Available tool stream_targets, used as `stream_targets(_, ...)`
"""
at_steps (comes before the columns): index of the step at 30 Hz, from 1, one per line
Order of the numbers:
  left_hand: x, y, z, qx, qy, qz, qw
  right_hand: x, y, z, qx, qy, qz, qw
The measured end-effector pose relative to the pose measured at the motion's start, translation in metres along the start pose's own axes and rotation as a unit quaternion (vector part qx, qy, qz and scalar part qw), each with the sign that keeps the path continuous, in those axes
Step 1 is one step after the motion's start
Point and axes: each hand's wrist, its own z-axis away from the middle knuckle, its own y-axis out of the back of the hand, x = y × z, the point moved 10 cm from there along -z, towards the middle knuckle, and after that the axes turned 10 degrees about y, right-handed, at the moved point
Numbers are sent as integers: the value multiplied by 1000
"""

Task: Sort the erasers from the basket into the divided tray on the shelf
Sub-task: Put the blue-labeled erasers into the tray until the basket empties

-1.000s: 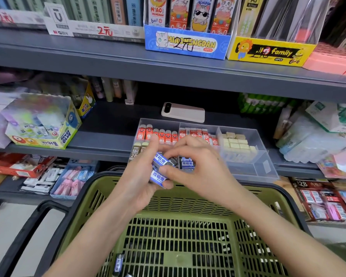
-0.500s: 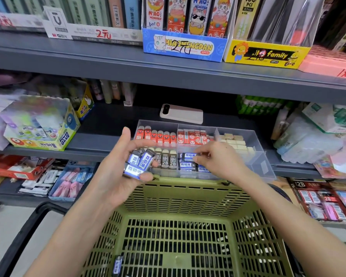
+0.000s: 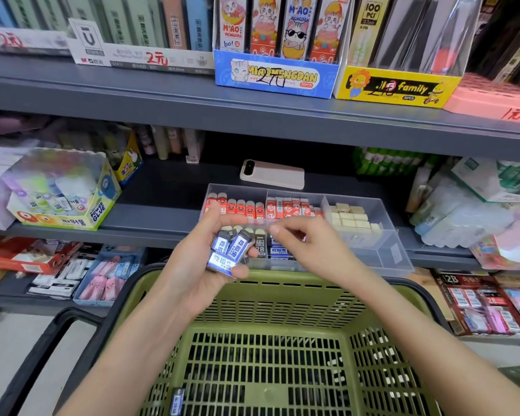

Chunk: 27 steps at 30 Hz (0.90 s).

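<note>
My left hand (image 3: 204,265) gripped clutch of blue erasers (image 3: 230,250), long axes tilted up toward shelf (image 3: 162,217). My right hand (image 3: 309,247) hovered just beside it, fingers curled, thumb near fingertip. Pinching anything or not, couldn't tell: blurred. Divided tray (image 3: 398,256) sat at shelf's front edge, straight beyond both hands. Its blue row (image 3: 278,251) lay just past right hand, so nearer that one, I judged. Basket (image 3: 282,304) sat below, stray eraser (image 3: 177,401) at its near-left floor corner.

A stationery shop: grey shelves (image 3: 252,112) held price-marked display boxes (image 3: 275,75) of pencils, glue and erasers, a shopping basket (image 3: 282,295) below
</note>
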Motion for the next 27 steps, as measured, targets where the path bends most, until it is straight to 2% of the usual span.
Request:
stream_targets(2, -1, -5, 0, -1, -3, -4, 1000, -21, -2, 5, 26, 19, -104, 994)
stream_targets(6, -3, -10, 0, 12, -11, -14, 1000, -39, 4, 15, 91, 27, -54, 994)
stream_targets(9, -6, -10, -1, 25, -7, -13, 1000, -47, 6, 18, 115, 33, -113, 986)
stream_targets(11, -11, -8, -2, 30, 15, 6, 999, -40, 11, 16, 141, 6, -254, 957)
stream_targets(13, -14, -4, -2, 35, 32, 26, 999, -21, 17, 13, 170, -59, -404, 897)
stream_targets(15, -15, 1, -2, 37, 35, 29, 998, 1, 26, 12, 180, -115, -450, 867)
stream_targets(17, -15, 5, -2, 38, 33, 30, 998, 22, 32, 12, 149, -154, -396, 893)
stream_targets(21, -13, 15, -2, 44, 33, 33, 998, 55, 35, 12, 78, -195, -168, 963)
stream_targets(24, -13, 18, -2, 43, 35, 36, 998, 62, 35, 5, 60, -192, -4, 979)
stream_targets(27, -13, 18, -2, 40, 36, 34, 998, 51, 31, -5, 86, -142, 47, 985)
